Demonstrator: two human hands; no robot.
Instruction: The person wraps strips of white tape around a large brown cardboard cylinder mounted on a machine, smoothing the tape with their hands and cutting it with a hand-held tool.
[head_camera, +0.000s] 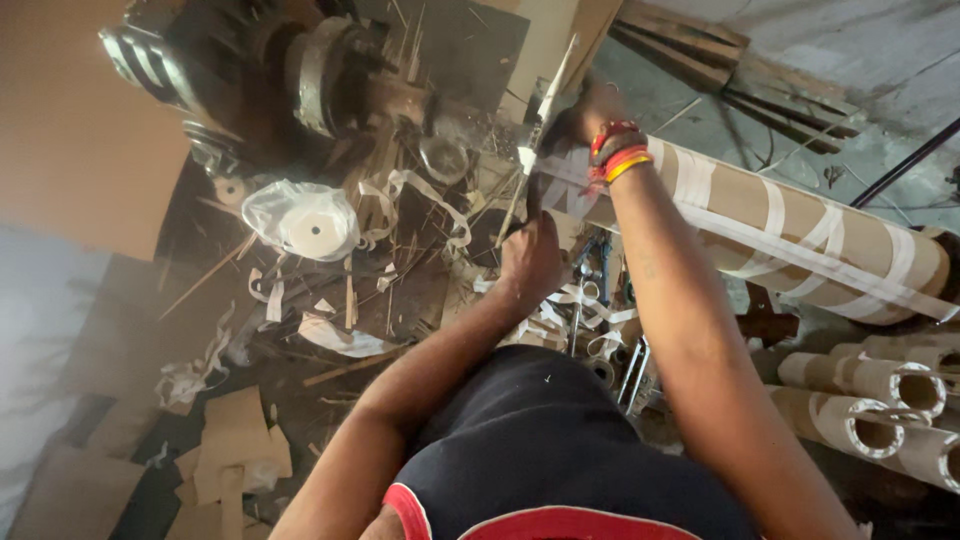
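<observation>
We had both arms stretched forward toward twelve o'clock, the left hand (530, 262) curled shut around the lower end of a thin pale strip (540, 125) that rose slanting upward. Our right hand (590, 112), banded at the wrist, lay on the near end of the long cardboard tube (790, 235); we could not tell how far it closed. The brown tube, wound with white tape, ran off toward three o'clock.

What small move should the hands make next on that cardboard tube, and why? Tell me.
Probably keep the right hand steady on the long cardboard tube while the left hand draws the white strip taut, since the strip runs between both hands at the tube's end.
</observation>
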